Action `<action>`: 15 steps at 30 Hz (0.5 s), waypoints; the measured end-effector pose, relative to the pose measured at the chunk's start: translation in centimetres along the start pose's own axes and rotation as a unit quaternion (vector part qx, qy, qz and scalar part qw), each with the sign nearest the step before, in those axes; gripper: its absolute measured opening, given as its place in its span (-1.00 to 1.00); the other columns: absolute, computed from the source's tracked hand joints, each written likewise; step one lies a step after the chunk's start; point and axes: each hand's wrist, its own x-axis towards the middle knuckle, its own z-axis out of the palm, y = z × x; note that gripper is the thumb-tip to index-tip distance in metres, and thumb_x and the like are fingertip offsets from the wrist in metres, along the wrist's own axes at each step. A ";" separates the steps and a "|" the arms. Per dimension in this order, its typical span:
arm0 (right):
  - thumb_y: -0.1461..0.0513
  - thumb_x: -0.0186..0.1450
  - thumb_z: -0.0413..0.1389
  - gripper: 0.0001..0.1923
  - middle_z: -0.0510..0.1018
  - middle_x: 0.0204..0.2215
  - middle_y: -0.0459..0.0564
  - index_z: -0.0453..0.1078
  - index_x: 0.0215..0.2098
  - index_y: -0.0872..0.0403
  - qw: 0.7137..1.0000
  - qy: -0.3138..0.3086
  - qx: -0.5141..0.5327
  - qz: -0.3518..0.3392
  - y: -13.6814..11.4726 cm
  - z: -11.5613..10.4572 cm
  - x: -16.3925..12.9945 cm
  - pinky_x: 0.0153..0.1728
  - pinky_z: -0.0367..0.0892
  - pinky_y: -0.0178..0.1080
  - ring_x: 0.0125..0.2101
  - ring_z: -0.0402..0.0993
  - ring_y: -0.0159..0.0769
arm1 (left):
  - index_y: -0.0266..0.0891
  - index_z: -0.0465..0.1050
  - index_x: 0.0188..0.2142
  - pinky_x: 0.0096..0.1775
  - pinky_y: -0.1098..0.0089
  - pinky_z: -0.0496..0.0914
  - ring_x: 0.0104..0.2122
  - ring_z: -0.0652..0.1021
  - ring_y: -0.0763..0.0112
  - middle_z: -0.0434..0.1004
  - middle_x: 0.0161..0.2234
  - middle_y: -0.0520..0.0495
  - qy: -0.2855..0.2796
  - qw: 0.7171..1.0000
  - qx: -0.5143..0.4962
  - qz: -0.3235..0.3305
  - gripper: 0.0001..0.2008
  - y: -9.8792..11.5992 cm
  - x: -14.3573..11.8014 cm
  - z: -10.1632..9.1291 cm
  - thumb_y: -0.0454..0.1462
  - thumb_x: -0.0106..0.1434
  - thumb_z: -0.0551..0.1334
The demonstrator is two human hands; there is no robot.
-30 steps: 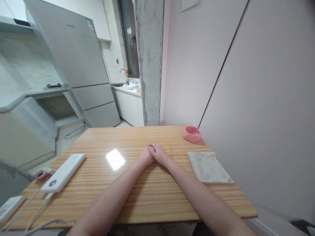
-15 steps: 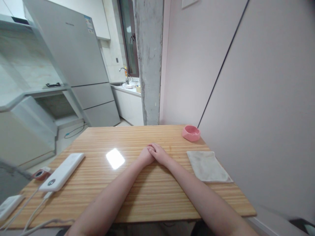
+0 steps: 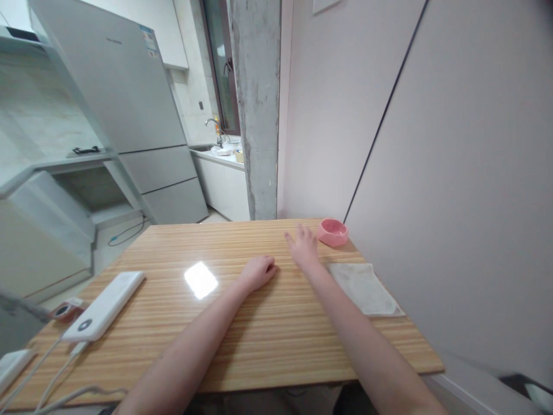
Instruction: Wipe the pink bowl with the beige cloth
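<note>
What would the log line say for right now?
right hand: open, reaching near pink bowl | left hand: loosely curled, resting on table | cloth: flat, untouched

Nothing can be read with certainty. The refrigerator [image 3: 125, 104] carries a small dark brand mark high on its upper door and a blue-and-white sticker [image 3: 149, 41] at that door's top right corner; both are too small and blurred, perhaps an energy label.
</note>
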 end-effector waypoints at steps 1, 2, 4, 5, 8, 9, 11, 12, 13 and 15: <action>0.05 0.37 -0.01 -0.48 0.10 0.29 0.34 0.21 0.19 0.18 0.998 0.023 -0.040 0.038 1.6 -1.2 0.8 0.25 -0.16 0.18 0.28 -0.03 0.11 | -0.20 0.34 -0.47 -0.27 0.37 0.30 -0.34 0.47 0.32 0.49 -0.38 -0.11 -0.004 1.000 0.012 0.005 -0.77 0.1 -0.1 -0.2 -0.21 0.29 0.07; 0.08 0.33 0.06 -0.46 0.06 0.31 0.34 0.21 0.19 0.18 0.993 0.035 -0.077 0.076 3.3 -2.2 1.5 0.24 -0.15 0.19 0.30 -0.10 0.14 | -0.20 0.33 -0.47 -0.29 0.38 0.28 -0.36 0.46 0.33 0.48 -0.39 -0.10 -0.006 1.000 0.021 0.008 -0.76 0.1 -0.1 -0.3 -0.20 0.30 0.05; 0.09 0.26 0.14 -0.48 0.02 0.31 0.35 0.29 0.12 0.15 0.980 0.034 -0.123 0.155 6.7 -3.5 2.3 0.19 -0.09 0.28 0.31 -0.14 0.26 | -0.20 0.32 -0.47 -0.31 0.38 0.27 -0.37 0.46 0.33 0.48 -0.39 -0.10 -0.007 1.000 0.029 0.011 -0.75 0.1 -0.1 -0.3 -0.20 0.30 0.05; 0.07 0.24 0.16 -0.49 0.01 0.31 0.36 0.33 0.08 0.15 0.976 0.022 -0.126 0.179 8.3 -3.8 2.4 0.15 -0.01 0.29 0.29 -0.12 0.31 | -0.19 0.32 -0.48 -0.32 0.38 0.27 -0.37 0.46 0.33 0.48 -0.39 -0.10 -0.006 0.999 0.029 0.012 -0.76 0.1 -0.1 -0.2 -0.20 0.30 0.05; 0.12 0.25 0.13 -0.57 0.11 0.24 0.39 0.36 0.01 0.22 0.983 0.010 -0.123 0.137 11.4 -3.4 2.4 0.15 0.11 0.13 0.23 0.09 0.17 | -0.19 0.32 -0.48 -0.30 0.37 0.28 -0.36 0.46 0.32 0.48 -0.39 -0.09 -0.006 1.000 0.026 0.007 -0.76 0.1 -0.1 0.0 -0.21 0.30 0.06; 0.16 0.27 0.09 -0.62 0.20 0.19 0.39 0.37 -0.03 0.24 0.986 0.012 -0.120 0.113 11.9 -3.2 2.4 0.16 0.10 0.08 0.19 0.15 0.11 | -0.19 0.32 -0.48 -0.29 0.37 0.29 -0.36 0.47 0.32 0.48 -0.40 -0.09 -0.006 1.000 0.021 0.002 -0.76 0.1 -0.1 0.0 -0.21 0.30 0.07; 0.22 0.29 0.04 -0.71 0.34 0.07 0.33 0.38 -0.11 0.25 0.991 0.019 -0.107 0.077 11.9 -2.8 2.5 0.19 0.08 0.02 0.14 0.22 0.01 | -0.19 0.35 -0.45 -0.27 0.37 0.33 -0.34 0.48 0.32 0.49 -0.39 -0.09 0.001 1.000 -0.002 -0.005 -0.79 0.1 -0.1 -0.1 -0.22 0.30 0.07; 0.24 0.29 0.03 -0.75 0.37 0.03 0.30 0.38 -0.13 0.24 0.993 0.021 -0.095 0.062 11.6 -2.7 2.6 0.20 0.08 0.01 0.12 0.23 -0.01 | -0.20 0.37 -0.41 -0.24 0.36 0.35 -0.31 0.49 0.32 0.50 -0.36 -0.09 0.016 1.000 -0.017 -0.004 -0.81 0.2 0.0 -0.2 -0.24 0.30 0.07; 0.25 0.29 0.03 -0.78 0.39 0.00 0.27 0.38 -0.15 0.22 0.996 0.018 -0.075 0.041 11.0 -2.7 2.6 0.20 0.08 0.00 0.11 0.24 -0.04 | -0.20 0.40 -0.35 -0.20 0.34 0.37 -0.27 0.50 0.31 0.51 -0.30 -0.11 0.041 0.999 -0.031 0.002 -0.83 0.3 0.0 -0.5 -0.26 0.30 0.06; 0.27 0.28 0.05 -0.83 0.41 -0.03 0.22 0.37 -0.18 0.18 0.999 -0.005 -0.028 -0.021 9.2 -2.6 2.6 0.20 0.11 -0.03 0.09 0.25 -0.09 | -0.21 0.43 -0.17 -0.04 0.26 0.38 -0.10 0.49 0.26 0.50 -0.13 -0.18 0.107 0.993 -0.041 0.026 -0.80 0.4 0.0 -1.3 -0.30 0.30 0.07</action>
